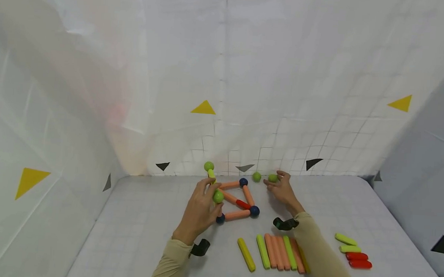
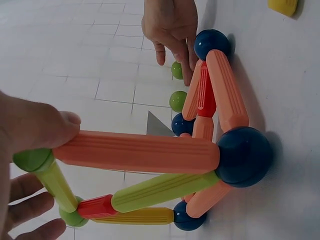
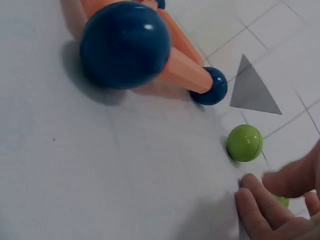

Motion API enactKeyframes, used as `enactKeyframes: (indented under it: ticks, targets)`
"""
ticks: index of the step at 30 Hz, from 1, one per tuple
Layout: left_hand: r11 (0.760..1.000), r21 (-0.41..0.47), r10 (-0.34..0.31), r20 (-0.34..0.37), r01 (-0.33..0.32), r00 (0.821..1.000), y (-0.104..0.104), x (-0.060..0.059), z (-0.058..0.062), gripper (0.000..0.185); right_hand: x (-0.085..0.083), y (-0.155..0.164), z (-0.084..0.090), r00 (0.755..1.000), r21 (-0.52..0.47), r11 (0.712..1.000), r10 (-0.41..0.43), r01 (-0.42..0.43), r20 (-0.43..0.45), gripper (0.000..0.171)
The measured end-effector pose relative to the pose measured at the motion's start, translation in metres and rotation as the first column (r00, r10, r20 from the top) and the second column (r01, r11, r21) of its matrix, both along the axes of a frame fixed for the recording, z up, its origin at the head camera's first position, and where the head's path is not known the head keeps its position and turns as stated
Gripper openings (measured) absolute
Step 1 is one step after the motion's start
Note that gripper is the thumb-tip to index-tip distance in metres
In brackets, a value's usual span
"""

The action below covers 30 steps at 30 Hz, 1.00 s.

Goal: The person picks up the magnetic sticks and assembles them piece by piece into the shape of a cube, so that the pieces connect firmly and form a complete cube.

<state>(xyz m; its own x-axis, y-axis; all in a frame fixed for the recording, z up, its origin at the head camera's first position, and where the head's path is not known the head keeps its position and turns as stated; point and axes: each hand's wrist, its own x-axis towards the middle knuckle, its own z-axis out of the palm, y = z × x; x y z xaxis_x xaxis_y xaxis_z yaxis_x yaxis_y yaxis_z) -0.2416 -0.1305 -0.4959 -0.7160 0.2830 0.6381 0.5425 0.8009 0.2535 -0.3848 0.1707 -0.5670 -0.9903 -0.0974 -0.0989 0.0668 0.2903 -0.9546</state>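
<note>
A frame of sticks and balls stands on the table, with dark blue balls [image 1: 254, 211] at the base corners and orange sticks [image 1: 237, 215] joining them. My left hand [image 1: 199, 209] grips its raised top part, beside a light green ball [image 1: 218, 196]. In the left wrist view the thumb [image 2: 47, 122] lies at the upper end of an upright orange stick [image 2: 140, 152], by a green ball [image 2: 32, 160]. My right hand [image 1: 284, 193] reaches to a loose green ball [image 1: 272, 178] at the table's back; its fingers are spread beside it, partly hiding it in the right wrist view.
Another loose green ball [image 1: 256, 176] sits against the back wall. A row of orange and green sticks [image 1: 278, 252] lies in front, with a yellow stick [image 1: 246, 254] to its left. Short green sticks [image 1: 346, 239] and red sticks [image 1: 358, 264] lie at the right.
</note>
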Motion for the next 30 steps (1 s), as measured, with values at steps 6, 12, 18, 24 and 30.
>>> enactKeyframes:
  ticks: [6, 12, 18, 24, 30]
  targets:
    - [1.000, 0.002, -0.014, 0.014, 0.014, 1.000, 0.001, 0.000, -0.001, 0.056, 0.005, -0.002, 0.003, 0.996, 0.017, 0.996, -0.087, 0.087, 0.024, 0.074]
    - [1.000, 0.003, -0.021, 0.016, 0.021, 1.000, 0.001, 0.001, -0.001, 0.051, 0.009, 0.016, 0.007, 0.997, -0.085, 0.996, 0.025, -0.019, 0.072, 0.062]
    - [1.000, -0.004, -0.008, 0.033, 0.008, 0.999, 0.000, 0.001, -0.001, 0.049, 0.030, 0.032, 0.015, 0.998, 0.096, 0.995, 0.010, -0.016, 0.067, 0.065]
    - [1.000, -0.011, 0.000, 0.037, 0.000, 0.999, -0.001, 0.002, -0.002, 0.051, 0.074, 0.027, 0.026, 0.994, 0.319, 0.944, 0.102, -0.085, -0.036, 0.060]
    - [1.000, -0.009, 0.004, 0.027, -0.004, 1.000, 0.000, 0.001, -0.001, 0.050, 0.105, 0.017, 0.040, 0.975, 0.434, 0.894, 0.182, -0.109, -0.129, 0.045]
